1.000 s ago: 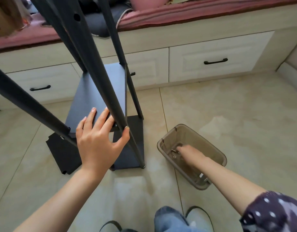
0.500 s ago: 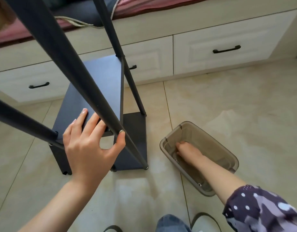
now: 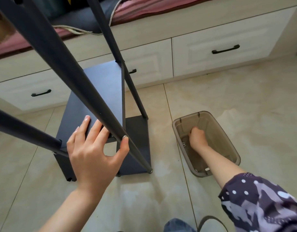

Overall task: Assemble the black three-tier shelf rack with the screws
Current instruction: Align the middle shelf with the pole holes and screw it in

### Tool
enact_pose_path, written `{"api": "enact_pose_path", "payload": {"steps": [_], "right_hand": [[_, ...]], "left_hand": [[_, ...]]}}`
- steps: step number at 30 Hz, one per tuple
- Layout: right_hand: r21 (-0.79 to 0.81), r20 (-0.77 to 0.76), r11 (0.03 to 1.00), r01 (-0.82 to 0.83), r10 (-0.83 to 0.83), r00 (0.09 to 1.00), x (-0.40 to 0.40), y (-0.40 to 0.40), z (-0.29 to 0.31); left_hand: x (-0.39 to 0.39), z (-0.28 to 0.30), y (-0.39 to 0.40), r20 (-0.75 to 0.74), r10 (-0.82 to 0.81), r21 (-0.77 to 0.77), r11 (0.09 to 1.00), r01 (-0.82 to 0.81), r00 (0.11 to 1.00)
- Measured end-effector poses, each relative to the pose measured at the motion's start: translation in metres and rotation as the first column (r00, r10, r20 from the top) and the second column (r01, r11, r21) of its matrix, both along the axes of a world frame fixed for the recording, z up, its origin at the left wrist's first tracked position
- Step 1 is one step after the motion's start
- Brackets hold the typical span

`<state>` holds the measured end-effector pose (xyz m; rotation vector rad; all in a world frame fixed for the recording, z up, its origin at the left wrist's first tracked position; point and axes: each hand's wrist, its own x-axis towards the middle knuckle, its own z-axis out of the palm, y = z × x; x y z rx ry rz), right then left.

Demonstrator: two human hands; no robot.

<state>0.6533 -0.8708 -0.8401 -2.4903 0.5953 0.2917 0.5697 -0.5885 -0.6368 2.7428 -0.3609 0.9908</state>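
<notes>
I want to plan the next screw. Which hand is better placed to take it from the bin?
The right hand: it is already inside the brown plastic bin, fingers curled over the bottom. The left hand is busy, fingers on the shelf panel, thumb at the pole.

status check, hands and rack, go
Left hand steadying the shelf, thumb on a rack pole. Right hand down in the plastic bin, grip curled, contents unseen. Nothing blocking.

Matt black rack, translucent plastic bin
</notes>
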Motion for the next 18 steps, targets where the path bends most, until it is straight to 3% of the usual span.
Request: {"api": "enact_pose_path", "payload": {"steps": [6, 10, 13, 18], "right_hand": [[0.332, 0.215, 0.936, 0.114, -0.192, 0.958, -0.016, 0.006, 0.040], [0.585, 0.389, 0.811, 0.022, -0.304, 0.869, -0.044, 0.034, 0.086], [0.739, 0.374, 0.668, -0.091, -0.295, 0.879, -0.061, 0.074, 0.117], [0.800, 0.341, 0.568, -0.193, -0.165, 0.925, -0.065, 0.136, 0.147]], "left_hand": [[0.000, 0.001, 0.000, -0.004, 0.012, 0.006, 1.000, -0.012, 1.000], [-0.002, 0.004, 0.001, -0.079, 0.024, 0.001, 1.000, -0.024, 0.997], [-0.004, 0.007, 0.002, -0.132, 0.036, 0.007, 0.999, -0.035, 0.991], [-0.005, 0.012, 0.003, -0.201, 0.038, 0.028, 0.999, -0.033, 0.979]]}}
